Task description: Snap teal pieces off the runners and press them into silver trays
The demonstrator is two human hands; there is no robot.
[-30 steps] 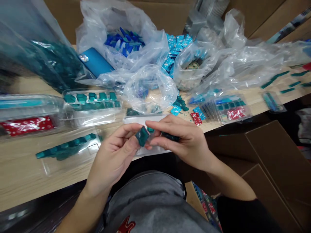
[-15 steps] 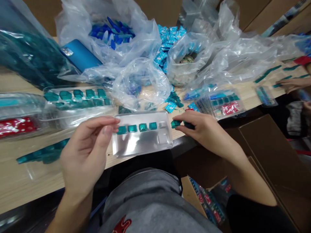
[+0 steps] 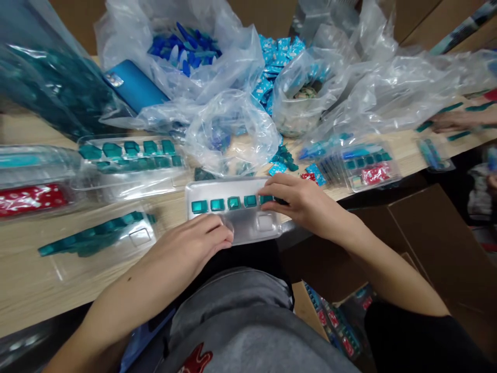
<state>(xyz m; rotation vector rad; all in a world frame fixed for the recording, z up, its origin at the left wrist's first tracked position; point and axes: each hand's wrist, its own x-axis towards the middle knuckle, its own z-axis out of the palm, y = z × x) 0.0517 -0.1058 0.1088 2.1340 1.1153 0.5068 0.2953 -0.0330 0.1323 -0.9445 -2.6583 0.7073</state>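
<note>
Table [image 3: 27, 295]: pale wood; its front edge slants up from lower left to right, and I find the widest bare stretch at the lower left.
Carton [image 3: 435, 243]: brown cardboard below that edge, under the right forearm.
Teal-filled bag [image 3: 50, 98]: bounds my far left.
Clear bag of blue pieces [image 3: 236, 67]: crumpled plastic along the back, so I get little depth there.
Two-row pack [image 3: 140, 181]: behind and left of the work, just beside it.
Stack of packs [image 3: 376, 168]: upright-edged plastic to the right, near the right knuckles; I read a narrow gap between.
Tray [image 3: 248, 228]: shallow, shiny, clear plastic with rounded corners, directly in front of the body; its near right corner reaches the table's front edge.
Left hand [image 3: 198, 235]: fingers bent together over the tray's near left part, touching it; the thumb is hidden, so I cannot tell whether it grips the rim.
Right hand [image 3: 301, 199]: comes in from the right, thumb and forefinger pinching the end piece; I see something dark farther in, too covered to identify.
Square pocket [image 3: 266, 223]: pale, below the row's right end.
Four teal pieces [image 3: 233, 202]: glossy, blocky, spaced in one row along the tray.
End piece [image 3: 266, 199]: same teal, at the row's right end, partly covered by fingertips.
</note>
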